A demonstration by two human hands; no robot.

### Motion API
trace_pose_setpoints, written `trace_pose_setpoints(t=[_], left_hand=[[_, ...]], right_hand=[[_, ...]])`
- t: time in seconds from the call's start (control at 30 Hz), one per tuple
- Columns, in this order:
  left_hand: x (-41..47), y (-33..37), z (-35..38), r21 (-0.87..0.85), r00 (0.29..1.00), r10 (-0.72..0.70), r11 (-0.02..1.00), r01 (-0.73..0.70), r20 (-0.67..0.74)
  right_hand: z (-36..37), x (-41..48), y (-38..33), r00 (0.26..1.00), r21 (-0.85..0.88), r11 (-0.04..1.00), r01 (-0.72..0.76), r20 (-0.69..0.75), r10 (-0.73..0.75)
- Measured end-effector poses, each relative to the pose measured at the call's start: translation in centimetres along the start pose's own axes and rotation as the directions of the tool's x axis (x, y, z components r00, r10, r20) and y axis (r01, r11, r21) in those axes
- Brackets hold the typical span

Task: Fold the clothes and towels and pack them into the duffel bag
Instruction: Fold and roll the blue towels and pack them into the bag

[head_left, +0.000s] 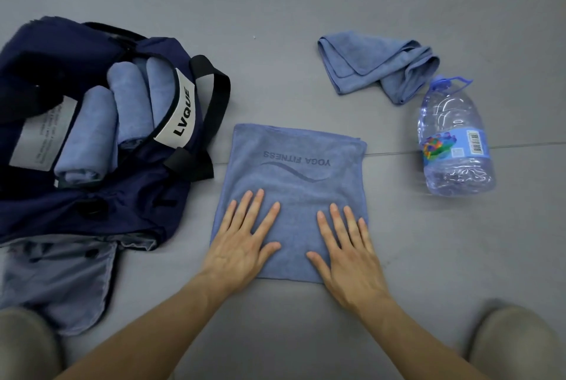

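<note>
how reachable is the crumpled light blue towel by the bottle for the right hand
Probably yes: the right hand lies flat on the folded blue yoga towel, with only bare grey floor between it and the crumpled light blue towel; the clear plastic bottle sits aside.

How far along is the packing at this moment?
Done: rolled towels sit in the open duffel bag. In hand: left hand and right hand press flat on the folded YOGA FITNESS towel. Left: the crumpled towel near the water bottle, not yet folded or packed.
</note>
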State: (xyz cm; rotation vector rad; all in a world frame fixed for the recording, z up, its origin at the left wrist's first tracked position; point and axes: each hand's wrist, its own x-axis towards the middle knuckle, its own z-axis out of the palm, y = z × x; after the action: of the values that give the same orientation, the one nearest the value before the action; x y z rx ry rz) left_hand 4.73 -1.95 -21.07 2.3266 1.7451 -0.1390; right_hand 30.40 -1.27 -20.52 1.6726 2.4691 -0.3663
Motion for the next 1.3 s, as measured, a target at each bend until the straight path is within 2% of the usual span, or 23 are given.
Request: trace_pose_setpoints(t=[0.17, 0.3, 0.37, 0.5, 0.67, 0.83, 0.97, 1.1, 1.3], left_hand=[[-2.7, -0.5, -0.1, 0.021, 0.999, 0.042, 0.999, -0.042, 0.008], [-5.6, -0.7, 0.6, 0.017, 1.000, -0.006, 1.000, 0.006, 0.020], [-6.1, -0.5, 0.7, 0.007, 0.999, -0.034, 0.999, 0.034, 0.039], [-5.8, -0.5, 0.3, -0.015, 0.996, -0.048, 0.999, 0.050, 0.076], [-5.6, -2.1, -1.1, -0.053, 0.996, 0.076, 0.996, -0.073, 0.053], [-7.5, -4.8, -0.3, -0.080, 0.993, 0.088, 0.992, -0.094, -0.078], [-8.8, -4.8, 0.0, -0.082, 0.981, 0.169, 0.981, -0.177, -0.093], [-8.9, -4.4, -0.5, -0.055, 0.990, 0.134, 0.989, -0.136, -0.051], [-8.1, -4.7, -1.4, -0.073, 0.984, 0.107, 0.990, -0.119, -0.145]], right_hand=[[-1.4, 0.1, -0.3, 0.998, 0.056, 0.998, 0.025, 0.060, -0.029], [-1.1, -2.8, 0.5, 0.959, -0.013, 0.961, 0.275, 0.081, -0.273], [0.1, -3.5, 1.2, 0.937, -0.059, 0.938, 0.342, 0.094, -0.335], [-0.1, -0.9, 2.3, 0.944, -0.073, 0.942, 0.328, 0.056, -0.325], [-1.7, 2.0, 3.3, 0.951, -0.071, 0.951, 0.301, 0.092, -0.294], [-0.7, -2.3, 4.2, 0.953, -0.032, 0.953, 0.303, 0.023, -0.302], [0.4, -4.8, 4.7, 0.959, -0.043, 0.958, 0.284, 0.012, -0.284], [0.0, -4.5, 4.6, 0.957, -0.073, 0.955, 0.288, 0.057, -0.284], [-0.6, -5.0, 6.4, 0.941, -0.050, 0.940, 0.337, 0.049, -0.334]])
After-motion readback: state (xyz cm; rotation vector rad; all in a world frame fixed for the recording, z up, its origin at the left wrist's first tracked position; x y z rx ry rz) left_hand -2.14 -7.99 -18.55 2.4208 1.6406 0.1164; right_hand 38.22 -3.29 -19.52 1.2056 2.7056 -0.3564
